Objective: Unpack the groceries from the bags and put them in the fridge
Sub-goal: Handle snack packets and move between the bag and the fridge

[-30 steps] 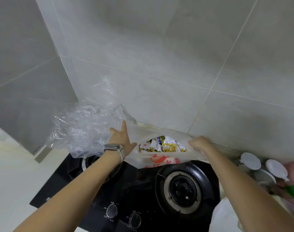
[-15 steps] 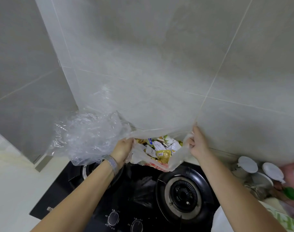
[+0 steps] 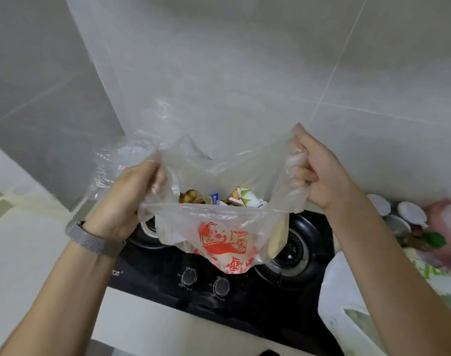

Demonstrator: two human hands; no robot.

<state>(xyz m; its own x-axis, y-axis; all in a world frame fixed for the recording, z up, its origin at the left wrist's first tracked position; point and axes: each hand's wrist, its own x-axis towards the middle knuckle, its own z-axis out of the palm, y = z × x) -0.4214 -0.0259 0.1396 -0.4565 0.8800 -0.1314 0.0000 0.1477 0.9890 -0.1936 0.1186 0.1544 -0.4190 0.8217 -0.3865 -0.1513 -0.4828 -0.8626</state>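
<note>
Lifted off the stove (image 3: pixel 247 296) since 0.5 s ago, the printed plastic bag (image 3: pixel 223 242) is being held above the 2 burners. Its mouth is being pinched and stretched apart by the left hand (image 3: pixel 124 201) and right hand (image 3: pixel 319 173). Snack packets (image 3: pixel 214 197) are being exposed; reaching in likely requires 1 hand being freed.

Illegible red print on bag (image 3: pixel 224 242)

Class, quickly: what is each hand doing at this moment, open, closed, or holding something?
Left hand: closed, gripping the left edge of the clear plastic bag.
Right hand: closed, gripping the bag's right edge.
</note>
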